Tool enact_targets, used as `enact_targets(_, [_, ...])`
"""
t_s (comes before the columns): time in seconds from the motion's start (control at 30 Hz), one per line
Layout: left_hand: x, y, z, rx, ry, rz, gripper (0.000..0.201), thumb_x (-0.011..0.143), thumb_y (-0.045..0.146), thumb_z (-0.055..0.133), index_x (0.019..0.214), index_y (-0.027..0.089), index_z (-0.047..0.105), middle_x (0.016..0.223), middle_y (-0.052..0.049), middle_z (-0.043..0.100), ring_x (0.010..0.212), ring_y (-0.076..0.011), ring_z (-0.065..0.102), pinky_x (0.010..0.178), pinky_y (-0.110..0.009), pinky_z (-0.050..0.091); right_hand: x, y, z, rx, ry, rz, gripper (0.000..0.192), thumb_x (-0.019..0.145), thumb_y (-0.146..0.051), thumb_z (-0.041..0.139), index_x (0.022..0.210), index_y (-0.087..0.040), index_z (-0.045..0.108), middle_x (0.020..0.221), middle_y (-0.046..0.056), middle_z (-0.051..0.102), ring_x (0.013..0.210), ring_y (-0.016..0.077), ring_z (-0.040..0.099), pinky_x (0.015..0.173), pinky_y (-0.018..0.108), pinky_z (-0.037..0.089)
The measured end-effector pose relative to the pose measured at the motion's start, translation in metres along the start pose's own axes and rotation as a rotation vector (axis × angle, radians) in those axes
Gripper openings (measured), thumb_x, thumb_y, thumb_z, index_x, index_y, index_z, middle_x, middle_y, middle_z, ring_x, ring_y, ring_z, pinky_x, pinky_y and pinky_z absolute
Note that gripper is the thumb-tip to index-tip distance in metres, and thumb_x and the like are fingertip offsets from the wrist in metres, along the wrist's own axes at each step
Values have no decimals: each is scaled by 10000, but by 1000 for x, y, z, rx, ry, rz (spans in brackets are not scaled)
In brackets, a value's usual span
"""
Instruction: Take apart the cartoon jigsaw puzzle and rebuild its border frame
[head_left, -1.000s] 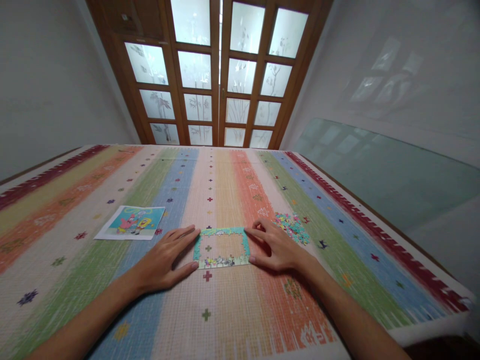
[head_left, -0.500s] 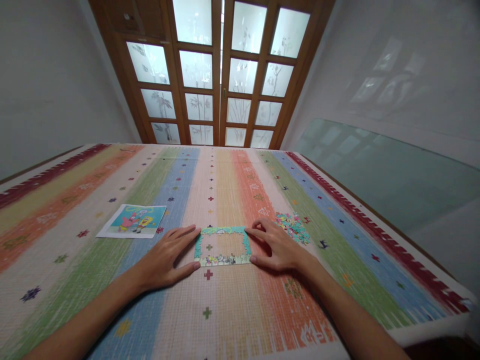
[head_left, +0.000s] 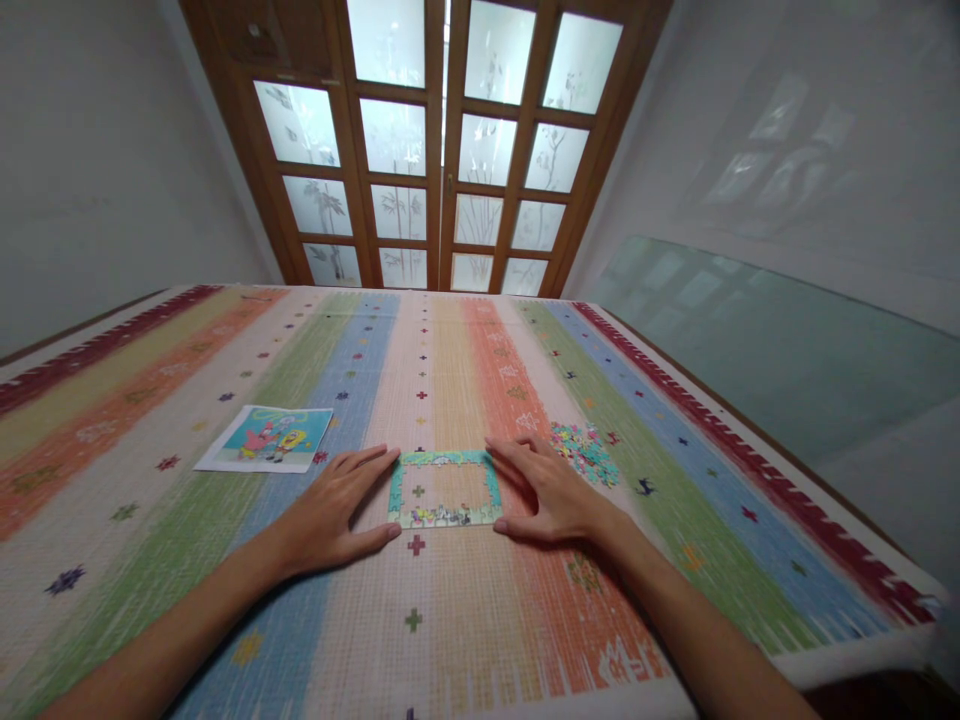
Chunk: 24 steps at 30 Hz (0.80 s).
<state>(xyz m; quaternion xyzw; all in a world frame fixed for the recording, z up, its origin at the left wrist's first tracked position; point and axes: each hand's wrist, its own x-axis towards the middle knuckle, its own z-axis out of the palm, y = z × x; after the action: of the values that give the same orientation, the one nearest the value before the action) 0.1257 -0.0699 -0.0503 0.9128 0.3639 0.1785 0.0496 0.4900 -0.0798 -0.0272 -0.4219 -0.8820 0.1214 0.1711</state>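
A rectangular border of joined jigsaw pieces lies flat on the striped tablecloth, with the cloth showing through its middle. Its sides are teal, and small coloured figures run along the near edge. My left hand is open at its left side, index fingertip by the far corner and thumb by the near corner. On the other side my right hand is open too, its fingertips at the far right corner and its thumb at the near right corner. Behind that hand lies a pile of loose jigsaw pieces.
A printed cartoon picture lies on the tablecloth to the left. Past the table's far edge stand wooden doors with frosted panes. A pale glass panel is along the right wall.
The fingers of my right hand have straightened and shifted slightly away and left at the far corner. My left hand and the jigsaw border look nearly unmoved.
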Motion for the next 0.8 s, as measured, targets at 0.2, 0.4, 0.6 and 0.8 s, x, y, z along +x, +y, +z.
enact_targets(0.2, [1, 0, 0, -20, -13, -34, 791, 933, 532, 626, 1581, 200, 318, 1509, -171, 523, 1357, -366, 514, 1125, -535, 434, 0, 2, 4, -6, 12, 9, 951, 768, -510, 758, 1562, -134, 393, 1289, 178, 642, 1198, 356, 507, 1029, 526, 453])
enact_targets(0.4, [2, 2, -2, -34, -6, -39, 759, 943, 513, 614, 1580, 217, 326, 1494, -161, 542, 1342, -362, 528, 1116, -537, 442, 0, 2, 5, -13, 15, 13, 959, 766, -509, 775, 1567, -154, 384, 1301, 182, 623, 1211, 374, 509, 1030, 540, 462])
enact_targets(0.6, [1, 1, -1, -30, -7, -44, 781, 935, 543, 620, 1581, 222, 321, 1508, -162, 526, 1349, -363, 520, 1114, -540, 442, 0, 2, 3, -16, 2, 11, 926, 774, -509, 773, 1565, -197, 404, 1290, 153, 647, 1194, 367, 516, 1009, 534, 469])
enact_targets(0.8, [3, 4, -4, -36, 5, -31, 701, 961, 504, 593, 1554, 211, 362, 1514, -160, 526, 1348, -347, 533, 1118, -526, 449, 1, 0, 0, -37, -3, -21, 858, 784, -512, 758, 1527, -199, 466, 1363, 144, 637, 1237, 375, 484, 1036, 561, 452])
